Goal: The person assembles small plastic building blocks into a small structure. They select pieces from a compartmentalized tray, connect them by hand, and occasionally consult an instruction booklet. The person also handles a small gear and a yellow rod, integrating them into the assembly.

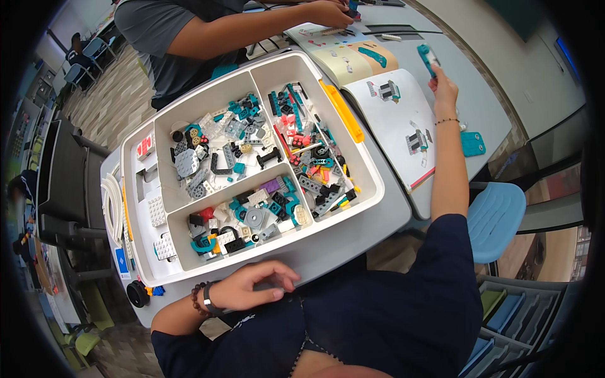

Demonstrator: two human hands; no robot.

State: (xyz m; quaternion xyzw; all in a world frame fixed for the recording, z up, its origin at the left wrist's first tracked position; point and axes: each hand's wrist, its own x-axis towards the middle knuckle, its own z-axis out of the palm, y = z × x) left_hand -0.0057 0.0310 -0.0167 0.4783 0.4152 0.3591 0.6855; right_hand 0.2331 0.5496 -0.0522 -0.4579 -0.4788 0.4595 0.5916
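"Where did we have the piece?"

"In our right hand: its fingers were closed on the teal-and-white piece, held up beyond the open booklet. Our left hand was empty, its fingers loosely curled and thumb apart, just beside the near edge of the tray. The 2 hands were well apart."

"What did we fear?"

"A slip, mostly. Only 1 hand gripped the piece, at arm's length, so a loose pinch could have dropped it on the table or over its edge. We couldn't tell how firmly its parts were joined."

"And the sleeve side?"

"Our right forearm lay across the booklet's right edge; a careless pull back might have dragged the page or knocked the teal block beside it."

"What else stood about?"

"The tray's compartments were crowded with mixed small parts, so a wrong pick seemed easy. Its raised wall and yellow latch stood between those parts and the booklet. Past its far end, a co-worker's hand took up room, and a blue chair stood near our right elbow."
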